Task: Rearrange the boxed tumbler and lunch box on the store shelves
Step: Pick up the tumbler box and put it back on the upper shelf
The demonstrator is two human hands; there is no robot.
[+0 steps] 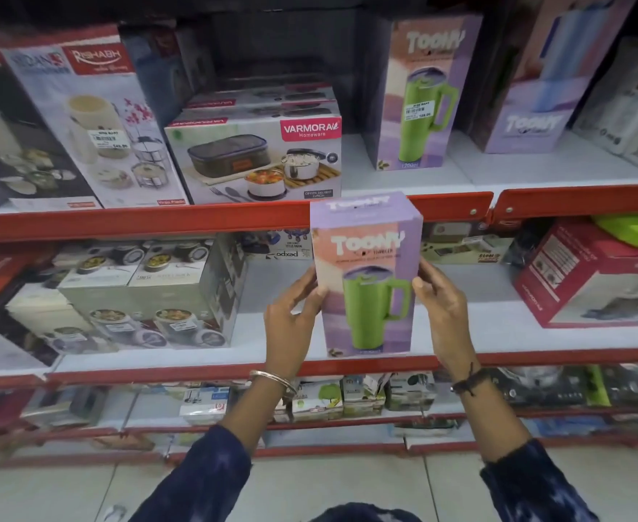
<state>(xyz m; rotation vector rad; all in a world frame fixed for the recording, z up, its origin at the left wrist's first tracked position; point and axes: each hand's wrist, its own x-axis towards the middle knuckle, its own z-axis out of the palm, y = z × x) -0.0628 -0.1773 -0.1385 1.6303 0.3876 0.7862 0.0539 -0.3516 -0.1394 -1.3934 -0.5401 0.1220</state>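
A tall purple tumbler box (366, 265) showing a green mug stands upright at the front of the middle shelf (498, 340), its base at the shelf's red edge. My left hand (291, 318) grips its left side and my right hand (443, 314) grips its right side. On the upper shelf (536, 167) a white Varmora lunch box carton (253, 160) sits left of centre, on the front of a stack of similar cartons. A second purple tumbler box (423, 96) stands to its right.
Another tumbler box (536, 88) stands at the upper right. Rishabh tiffin boxes (91, 118) fill the upper left. Grey-green lunch cartons (140, 295) occupy the middle shelf's left, a red-and-white carton (592, 273) its right. Small boxes (347, 397) line the lower shelf.
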